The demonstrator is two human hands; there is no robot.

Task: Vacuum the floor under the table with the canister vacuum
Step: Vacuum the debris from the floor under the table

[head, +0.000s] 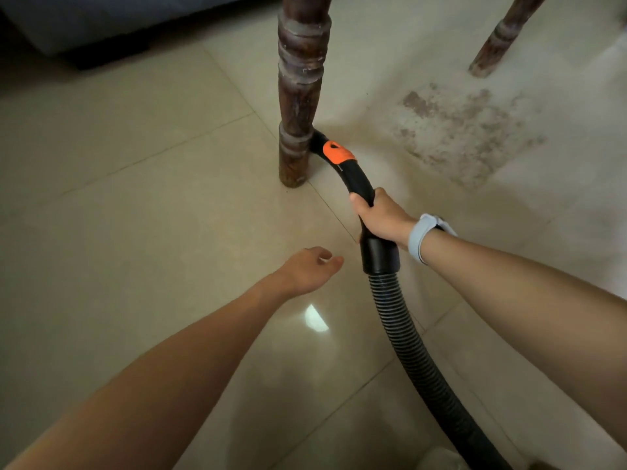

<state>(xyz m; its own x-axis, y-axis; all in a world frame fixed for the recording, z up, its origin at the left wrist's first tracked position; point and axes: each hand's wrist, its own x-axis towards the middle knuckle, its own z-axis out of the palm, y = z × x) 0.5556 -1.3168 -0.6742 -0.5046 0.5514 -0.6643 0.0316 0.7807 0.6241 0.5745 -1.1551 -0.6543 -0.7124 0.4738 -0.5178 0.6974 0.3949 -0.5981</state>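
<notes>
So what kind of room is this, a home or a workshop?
Most likely a living or dining room in a home: a glossy tiled floor, turned wooden table legs, and what looks like a sofa behind. The right hand grips a vacuum hose.

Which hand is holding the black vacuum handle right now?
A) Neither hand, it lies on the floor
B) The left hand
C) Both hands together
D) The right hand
D: the right hand, the one with the pale wristband, is wrapped round the curved black handle, while the left hand hangs free beside it, holding nothing.
</notes>
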